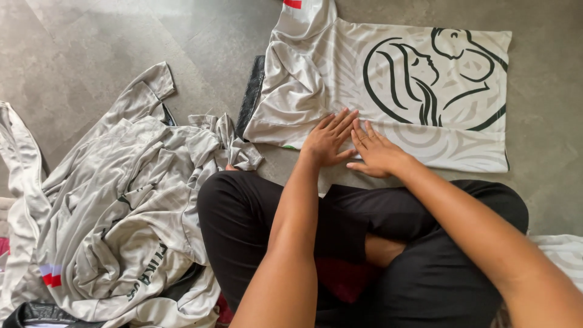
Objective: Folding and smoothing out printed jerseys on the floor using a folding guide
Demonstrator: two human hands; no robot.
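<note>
I sat cross-legged on a grey floor in black trousers, both arms reaching forward over my knees. My left hand and right hand lay flat and open, fingers spread, side by side and nearly touching, gripping nothing; both pressed down on the near edge of one pale shirt spread on the floor just beyond my legs. That shirt lay partly folded, its left part creased and bunched, a dark line drawing across its middle and a red patch on the sleeve at the far edge. To my left, near my knee, sat one heap of similar pale shirts; they were too tangled for me to count the garments in it. One dark object showed between heap and shirt, partly hidden. One more strip of pale cloth peeked in at my right. As I judged it, the bunched left side could have set into the fold as wrinkles, since my palms only held the near edge; and a push forward might have slid the whole shirt over the smooth floor and skewed its edges.
</note>
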